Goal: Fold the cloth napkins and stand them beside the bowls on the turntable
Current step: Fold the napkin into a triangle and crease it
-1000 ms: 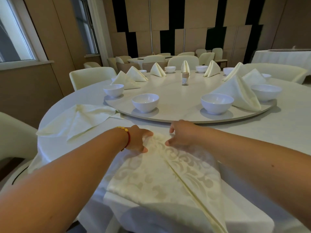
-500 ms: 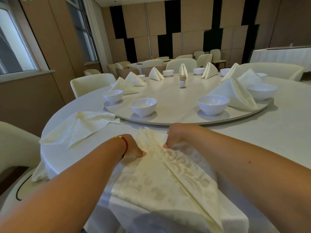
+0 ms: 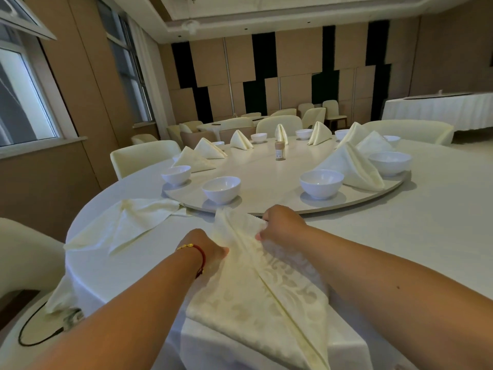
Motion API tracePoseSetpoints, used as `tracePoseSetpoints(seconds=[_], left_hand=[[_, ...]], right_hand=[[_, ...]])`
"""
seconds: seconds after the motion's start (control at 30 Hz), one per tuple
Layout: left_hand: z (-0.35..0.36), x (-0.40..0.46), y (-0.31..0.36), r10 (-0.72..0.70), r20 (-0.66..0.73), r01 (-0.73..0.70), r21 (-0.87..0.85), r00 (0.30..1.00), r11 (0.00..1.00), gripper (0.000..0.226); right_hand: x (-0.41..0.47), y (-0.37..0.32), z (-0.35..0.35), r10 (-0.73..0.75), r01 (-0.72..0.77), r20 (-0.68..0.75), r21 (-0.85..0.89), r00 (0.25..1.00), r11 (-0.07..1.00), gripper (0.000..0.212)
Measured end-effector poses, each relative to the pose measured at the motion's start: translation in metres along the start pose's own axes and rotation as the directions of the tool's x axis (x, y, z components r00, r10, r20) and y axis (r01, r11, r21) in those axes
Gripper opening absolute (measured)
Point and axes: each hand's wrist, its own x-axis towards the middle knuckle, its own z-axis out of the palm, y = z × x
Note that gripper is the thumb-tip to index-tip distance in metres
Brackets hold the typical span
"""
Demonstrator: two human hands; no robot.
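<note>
Far left on the bench [image 3: 440, 236] we've got a spare napkin [image 3: 128, 222] lying loose and half-folded. Next over, our left hand [image 3: 210, 249] – red bracelet [image 3: 198, 253] on the wrist – sits at the left edge of the patterned napkin [image 3: 266, 284]; its fingers are tucked under the cloth, so we can't tell how they lie. That napkin hangs over the near edge, its centre fold running toward the turntable [image 3: 266, 172]. Our right hand [image 3: 280, 222] pinches the bunched top corner, lifted a bit – just short of the turntable rim. Behind it, bowls [image 3: 321, 182] with standing folded napkins [image 3: 349, 166] beside them.
</note>
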Motion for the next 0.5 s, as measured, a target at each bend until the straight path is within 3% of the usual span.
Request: tracePoseSetpoints(seconds=[0.07, 0.13, 0.2, 0.27, 0.4, 0.43, 0.5], left_hand=[[-0.006, 0.0, 0.009, 0.1, -0.057, -0.102, -0.039, 0.993, 0.994, 0.041], [-0.025, 0.0, 0.028, 0.241, -0.198, -0.243, 0.01, 0.95, 0.97, 0.043], [-0.056, -0.003, 0.056, 0.365, -0.361, -0.373, 0.05, 0.858, 0.927, 0.041], [-0.092, -0.013, 0.085, 0.473, -0.504, -0.495, 0.101, 0.723, 0.863, 0.036], [-0.136, -0.043, 0.116, 0.618, -0.65, -0.607, 0.292, 0.441, 0.739, 0.037], [-0.137, -0.05, 0.116, 0.638, -0.651, -0.614, 0.321, 0.411, 0.722, 0.037], [-0.127, -0.061, 0.105, 0.668, -0.615, -0.639, 0.323, 0.42, 0.699, 0.036]], right_hand=[[0.0, 0.001, -0.019, -0.03, 0.031, -0.052, 0.01, 0.998, 0.999, 0.038], [0.001, -0.001, -0.048, -0.05, 0.056, -0.134, 0.039, 0.99, 0.998, 0.043], [0.0, -0.01, -0.088, -0.058, 0.072, -0.244, 0.051, 0.968, 0.996, 0.044], [-0.006, -0.022, -0.131, -0.084, 0.125, -0.377, 0.085, 0.923, 0.988, 0.033], [-0.03, -0.038, -0.19, -0.152, 0.244, -0.534, 0.106, 0.832, 0.964, 0.029], [-0.039, -0.038, -0.194, -0.16, 0.249, -0.528, 0.101, 0.834, 0.963, 0.028], [-0.056, -0.031, -0.188, -0.157, 0.235, -0.47, 0.113, 0.869, 0.965, 0.024]])
